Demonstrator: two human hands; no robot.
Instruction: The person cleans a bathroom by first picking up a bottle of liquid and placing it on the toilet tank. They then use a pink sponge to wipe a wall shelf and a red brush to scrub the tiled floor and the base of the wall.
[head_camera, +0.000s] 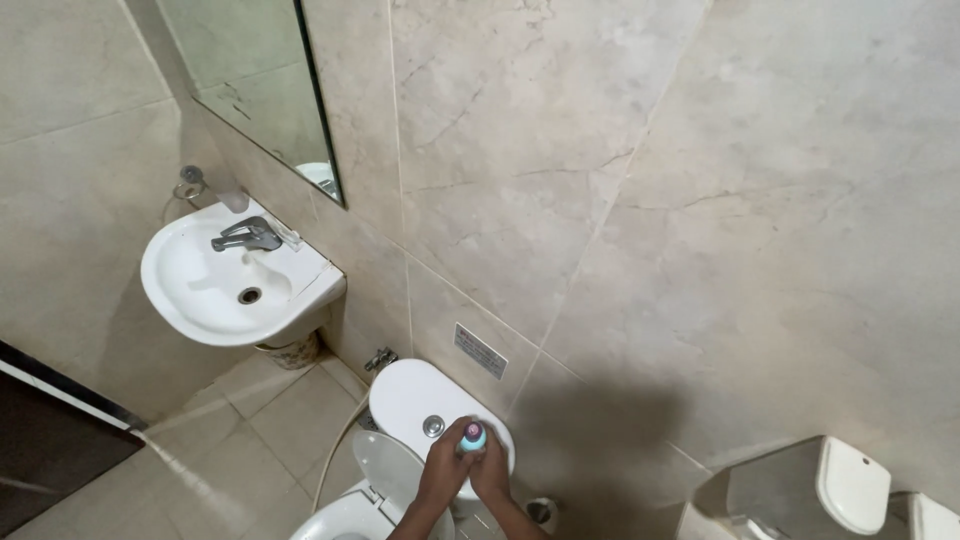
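Note:
Both my hands meet over the white toilet tank lid (405, 400) at the bottom middle of the head view. My left hand (443, 470) and my right hand (490, 468) are wrapped around a small bottle with a light blue and pink cap (473, 436), held upright just above the lid. The chrome flush button (433, 426) lies just left of the bottle. Below the tank, the raised toilet seat (385, 468) and bowl rim (335, 518) show.
A white wall-hung basin (195, 295) with a chrome tap (245, 237) hangs at the left under a mirror (265, 80). A hose (335, 450) runs from a wall valve (380, 358). A white dispenser (850, 485) sits at the bottom right. Beige tiled walls surround everything.

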